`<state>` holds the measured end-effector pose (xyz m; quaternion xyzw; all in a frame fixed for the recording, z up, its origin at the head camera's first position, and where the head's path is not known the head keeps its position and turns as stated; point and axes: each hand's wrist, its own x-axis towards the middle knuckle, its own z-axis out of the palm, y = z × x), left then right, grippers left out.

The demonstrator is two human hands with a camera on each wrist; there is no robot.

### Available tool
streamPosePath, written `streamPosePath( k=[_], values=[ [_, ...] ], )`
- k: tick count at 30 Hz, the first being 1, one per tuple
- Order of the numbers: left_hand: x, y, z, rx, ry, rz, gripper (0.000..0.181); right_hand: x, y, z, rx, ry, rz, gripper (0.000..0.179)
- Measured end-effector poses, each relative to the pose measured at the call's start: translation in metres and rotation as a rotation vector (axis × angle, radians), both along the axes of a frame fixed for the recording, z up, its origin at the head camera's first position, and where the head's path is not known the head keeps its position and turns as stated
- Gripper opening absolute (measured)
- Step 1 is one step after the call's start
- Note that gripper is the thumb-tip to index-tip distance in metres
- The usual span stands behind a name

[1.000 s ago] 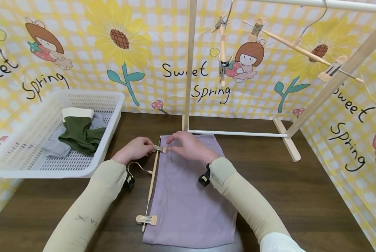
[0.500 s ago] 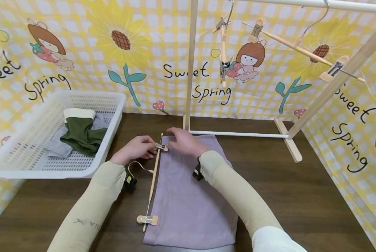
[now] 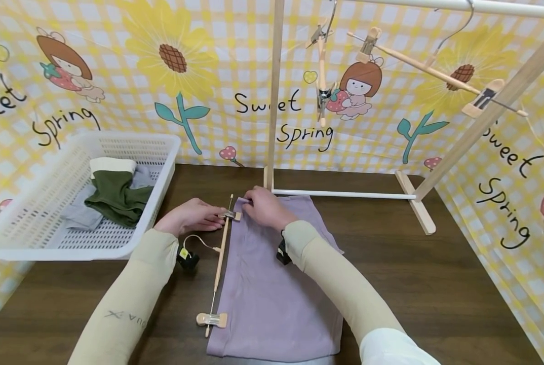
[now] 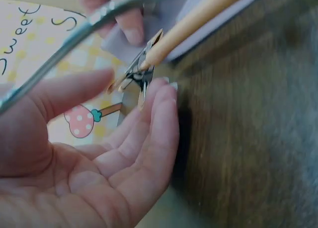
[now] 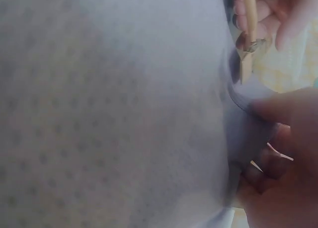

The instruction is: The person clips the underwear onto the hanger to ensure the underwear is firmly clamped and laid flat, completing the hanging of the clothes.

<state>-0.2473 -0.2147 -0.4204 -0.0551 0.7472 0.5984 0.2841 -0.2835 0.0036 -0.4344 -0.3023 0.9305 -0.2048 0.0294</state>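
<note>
A lavender garment [image 3: 281, 284] lies flat on the dark wooden table, its left edge along a wooden clip hanger [image 3: 221, 261]. My left hand [image 3: 192, 215] pinches the hanger's far clip [image 3: 230, 215], thumb on one handle and fingertips at the other, as the left wrist view shows. My right hand [image 3: 267, 208] pinches the garment's far left corner, thumb on top and fingers beneath; in the right wrist view the cloth [image 5: 248, 123] bends up there. The near clip [image 3: 211, 319] overlaps the garment's near left corner. The hanger's metal hook [image 4: 74, 44] points left, towards my left wrist.
On the left, a white plastic basket [image 3: 167, 177] holds a dark green garment [image 3: 121, 197] and greyish cloth. Behind the garment rises a wooden rack [image 3: 274, 101] with a white lower bar [image 3: 345, 194]. Two clip hangers hang from its top rail, one being a wooden hanger [image 3: 427, 68].
My right hand has moved slightly left and away from me, from hovering open over the cloth to pinching its corner. My left hand stays at the far clip, its fingers straighter.
</note>
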Motion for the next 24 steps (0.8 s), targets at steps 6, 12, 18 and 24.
streamPosePath(
  k=[6, 12, 18, 24],
  values=[
    [-0.0042, -0.0003, -0.0003, 0.027, 0.011, -0.014, 0.045, 0.0024, 0.0030, 0.0007, -0.064, -0.090, 0.028, 0.028],
    [-0.0067, 0.0021, -0.0002, 0.045, 0.041, -0.027, 0.050, 0.0031, 0.0017, 0.0006, 0.012, -0.025, 0.080, 0.029],
    [-0.0016, 0.0034, -0.0004, -0.027, 0.059, -0.032, 0.054, 0.0027, 0.0004, -0.0017, -0.022, -0.019, 0.081, 0.026],
    [-0.0021, 0.0023, -0.0049, -0.040, 0.170, -0.024, 0.048, 0.0023, 0.0075, 0.0015, -0.146, -0.133, 0.066, 0.030]
  ],
)
